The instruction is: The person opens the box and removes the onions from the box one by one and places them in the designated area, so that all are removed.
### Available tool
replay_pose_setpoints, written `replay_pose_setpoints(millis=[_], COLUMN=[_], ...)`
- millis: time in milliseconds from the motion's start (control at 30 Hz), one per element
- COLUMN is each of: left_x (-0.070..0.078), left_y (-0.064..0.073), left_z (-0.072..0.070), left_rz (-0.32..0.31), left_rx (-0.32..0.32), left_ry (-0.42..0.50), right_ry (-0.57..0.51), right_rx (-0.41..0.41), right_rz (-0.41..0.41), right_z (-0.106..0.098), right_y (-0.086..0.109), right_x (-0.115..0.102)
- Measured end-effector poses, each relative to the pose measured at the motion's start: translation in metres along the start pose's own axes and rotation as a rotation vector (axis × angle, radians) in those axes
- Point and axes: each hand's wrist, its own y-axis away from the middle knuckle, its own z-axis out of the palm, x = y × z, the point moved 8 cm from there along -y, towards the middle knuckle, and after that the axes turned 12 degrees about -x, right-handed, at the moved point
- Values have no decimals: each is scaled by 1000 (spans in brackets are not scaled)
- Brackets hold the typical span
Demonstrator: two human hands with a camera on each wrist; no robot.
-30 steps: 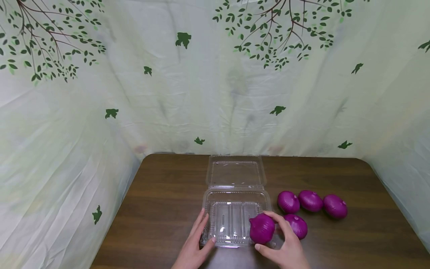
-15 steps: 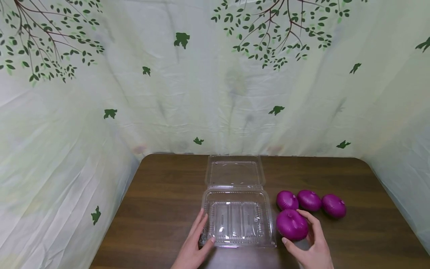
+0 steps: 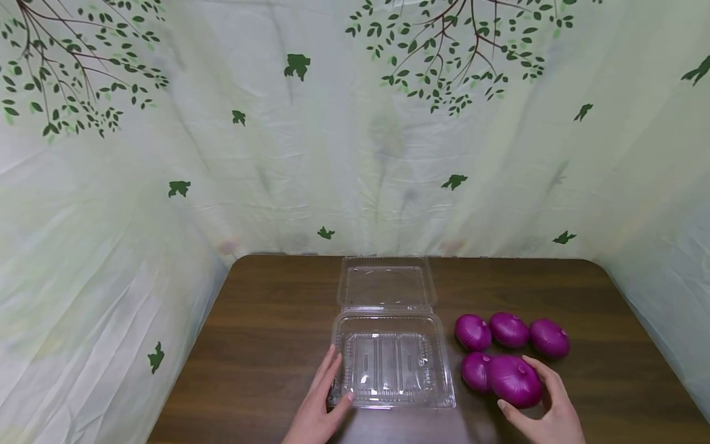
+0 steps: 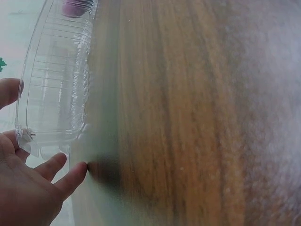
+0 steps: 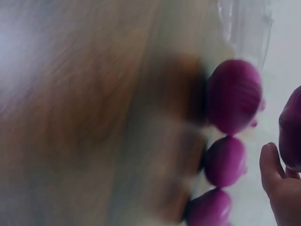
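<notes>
My right hand (image 3: 546,407) holds a purple onion (image 3: 516,381) between thumb and fingers, right of the container. Just left of that onion, and partly behind it, sits another onion (image 3: 475,371). Three more onions (image 3: 509,330) stand in a row behind them. A clear plastic clamshell container (image 3: 388,367) lies with its lid (image 3: 386,285) folded back, nothing inside. At its left front corner my left hand (image 3: 320,401) rests with relaxed fingers against the side; the left wrist view shows fingertips (image 4: 77,173) near the tabletop and the container wall (image 4: 51,94) beside them.
The brown wooden table (image 3: 266,333) has rounded far corners. Behind it and along both sides hangs a pale cloth (image 3: 310,160) printed with branches and leaves.
My right hand has carried its onion from over the container's right front corner to the right, past the front onion, and lower. The left hand stays at the container.
</notes>
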Motion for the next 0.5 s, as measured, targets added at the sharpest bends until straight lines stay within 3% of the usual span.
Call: replay_pose_setpoints(millis=[167, 500], left_x=[0, 2], left_y=[1, 0], left_z=[1, -1], left_rz=[-3, 29], left_rx=[-7, 17], left_ry=[-1, -33], right_ry=[61, 201], right_rx=[-30, -97], right_rz=[103, 109], right_z=[-13, -20], right_y=[-2, -11], right_x=[24, 54])
